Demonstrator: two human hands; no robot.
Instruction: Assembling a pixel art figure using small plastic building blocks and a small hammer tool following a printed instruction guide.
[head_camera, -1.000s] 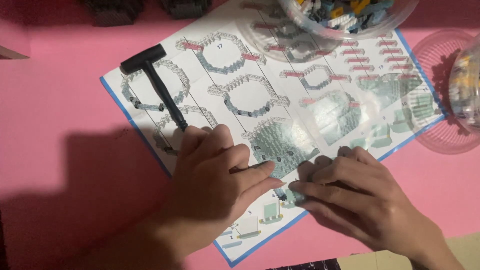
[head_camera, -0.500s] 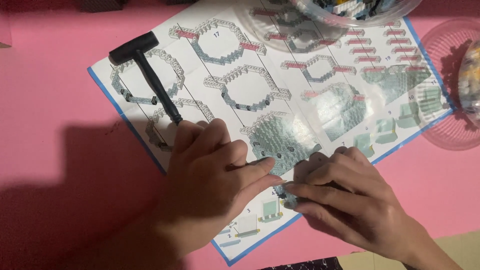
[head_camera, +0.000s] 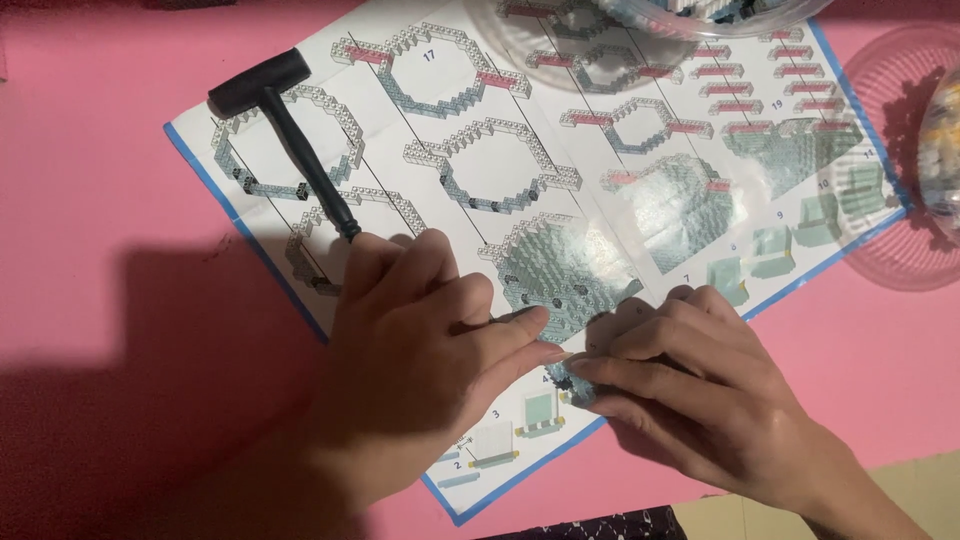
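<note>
Pressing my left hand and right hand together over a small, mostly hidden brick piece on the instruction sheet; whether they actually grip it I cannot tell, and it might slip.

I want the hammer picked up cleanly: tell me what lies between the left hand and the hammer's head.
Only the black hammer's own handle, lying on the instruction sheet, runs there toward the left hand; head view.

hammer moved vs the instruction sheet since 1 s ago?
No. The small black hammer lies across the same ring diagram on the instruction sheet, handle end by the left hand. Its drift in frame matches the sheet's, so the camera moved.
</note>
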